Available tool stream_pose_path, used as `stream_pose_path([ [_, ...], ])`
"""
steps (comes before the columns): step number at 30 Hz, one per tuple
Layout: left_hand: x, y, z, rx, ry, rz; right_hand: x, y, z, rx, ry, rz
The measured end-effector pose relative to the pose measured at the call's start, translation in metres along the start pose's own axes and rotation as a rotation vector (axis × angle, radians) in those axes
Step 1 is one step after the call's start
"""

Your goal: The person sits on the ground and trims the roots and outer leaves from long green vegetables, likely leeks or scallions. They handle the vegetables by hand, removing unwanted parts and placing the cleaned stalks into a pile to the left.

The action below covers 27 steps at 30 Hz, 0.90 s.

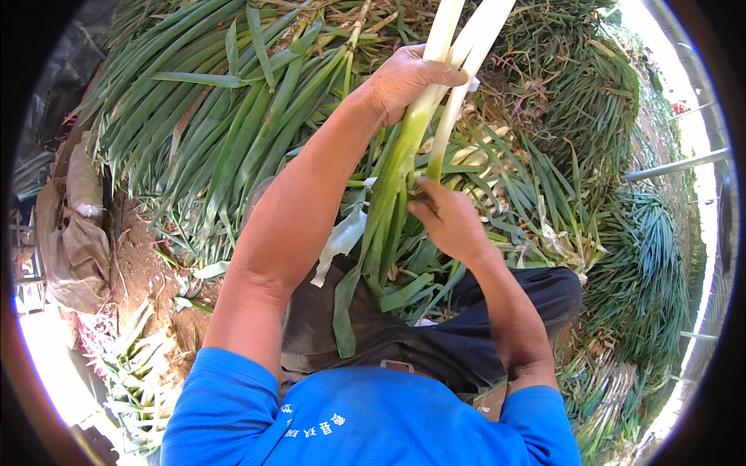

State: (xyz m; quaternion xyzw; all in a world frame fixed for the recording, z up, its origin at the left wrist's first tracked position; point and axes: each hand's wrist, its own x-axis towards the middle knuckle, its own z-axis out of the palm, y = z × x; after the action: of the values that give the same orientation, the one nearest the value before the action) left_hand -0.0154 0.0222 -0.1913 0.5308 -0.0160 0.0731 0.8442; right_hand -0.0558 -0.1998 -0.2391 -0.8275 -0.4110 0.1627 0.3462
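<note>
My left hand (408, 81) is closed around the long white stalks of several large green onions (421, 119), held up in front of me. Their green leaves (379, 233) hang down over my lap. Lower down, my right hand (451, 218) has its fingers bent against the green end of the rightmost stalk (446, 128); whether they pinch it is hidden. A pale, papery strip of onion skin (344, 236) dangles beside the leaves, left of the bunch.
A large heap of green onions (233, 128) lies ahead on the left, on bare soil (140, 250). Trimmed leaves and pale stalks (484, 157) are strewn beyond my right hand. More onion piles (635, 262) line the right side, near a metal pole (679, 164). Brown sacking (76, 256) sits left.
</note>
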Motion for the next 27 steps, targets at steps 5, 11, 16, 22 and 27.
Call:
stream_pose_path([
  [5, -0.008, 0.008, -0.005, -0.036, 0.025, -0.031, -0.016, 0.011, -0.006, -0.16, -0.226, -0.043],
  [11, 0.0, 0.001, -0.006, 0.083, 0.058, -0.009, -0.081, 0.135, -0.133, -0.934, -0.235, 0.611],
  [16, 0.003, -0.002, 0.013, 0.297, 0.018, -0.003, -0.037, 0.069, -0.157, -0.197, 0.267, 0.321],
  [22, 0.0, -0.004, 0.024, 0.06, -0.093, -0.03, 0.058, 0.001, -0.11, 0.308, 0.394, -0.076],
  [27, -0.008, -0.004, 0.025, -0.046, -0.219, -0.075, 0.09, 0.027, -0.103, 0.442, 0.097, 0.029],
])
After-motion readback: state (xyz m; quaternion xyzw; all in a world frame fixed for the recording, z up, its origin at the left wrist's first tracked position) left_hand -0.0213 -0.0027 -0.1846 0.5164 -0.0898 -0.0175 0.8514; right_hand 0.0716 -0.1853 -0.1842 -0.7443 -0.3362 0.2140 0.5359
